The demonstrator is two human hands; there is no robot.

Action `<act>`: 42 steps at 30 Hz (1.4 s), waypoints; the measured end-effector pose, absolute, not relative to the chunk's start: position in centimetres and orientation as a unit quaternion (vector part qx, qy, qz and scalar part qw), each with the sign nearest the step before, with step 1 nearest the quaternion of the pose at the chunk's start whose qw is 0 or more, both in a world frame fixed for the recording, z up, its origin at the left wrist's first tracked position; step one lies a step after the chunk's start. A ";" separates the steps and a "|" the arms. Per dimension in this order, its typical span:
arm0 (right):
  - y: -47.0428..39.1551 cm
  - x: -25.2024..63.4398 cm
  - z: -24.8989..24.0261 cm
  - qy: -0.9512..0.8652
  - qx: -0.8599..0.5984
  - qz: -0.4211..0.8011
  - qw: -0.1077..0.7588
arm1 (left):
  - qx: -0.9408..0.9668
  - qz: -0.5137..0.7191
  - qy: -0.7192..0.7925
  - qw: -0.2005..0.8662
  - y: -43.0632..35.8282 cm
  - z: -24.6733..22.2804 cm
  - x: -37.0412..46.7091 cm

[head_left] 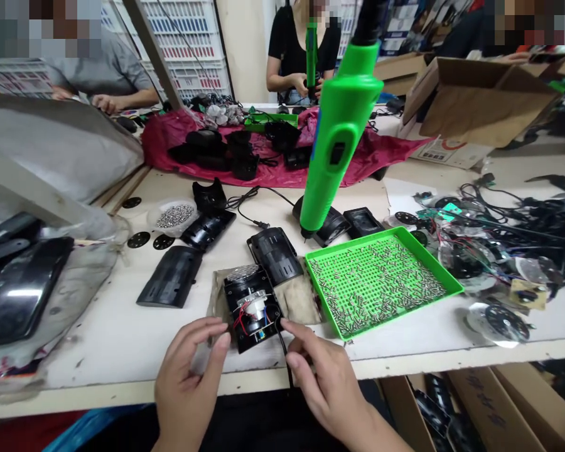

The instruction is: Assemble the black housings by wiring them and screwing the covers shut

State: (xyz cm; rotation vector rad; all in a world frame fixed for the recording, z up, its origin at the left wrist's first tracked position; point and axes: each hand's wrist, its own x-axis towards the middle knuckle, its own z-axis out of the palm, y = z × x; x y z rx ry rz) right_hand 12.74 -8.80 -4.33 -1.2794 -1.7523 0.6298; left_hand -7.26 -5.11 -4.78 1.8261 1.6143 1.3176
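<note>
An opened black plastic housing (239, 311) lies on a cloth pad in front of me, with a white motor-like part (255, 307), red and blue wires and a small board inside. To its left is my left hand (188, 367), its thumb and fingers curved apart, holding nothing. On the other side my right hand (327, 376) has its index fingertip at the housing's corner, by the black cable (284, 351); its thumb is apart from the fingers. Whether that fingertip touches the cable I cannot tell. Just behind lies a slotted black cover (275, 254).
A green electric screwdriver (334, 138) hangs above the table. The green tray (452, 290) holds many screws; a bowl (156, 216) holds more small metal parts. Black shells (169, 276) lie left, tangled wires and parts right. Two people sit across, near a cardboard box (471, 100).
</note>
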 end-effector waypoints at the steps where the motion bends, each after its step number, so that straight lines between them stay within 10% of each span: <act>1: -8.8 12.7 -4.3 -0.701 -0.513 0.253 0.426 | 0.654 0.449 0.580 0.183 -5.0 -4.6 -7.3; 42: -4.7 6.9 -1.7 -0.744 -0.619 -0.007 0.249 | 0.581 0.451 0.561 0.379 -2.1 -6.3 -6.3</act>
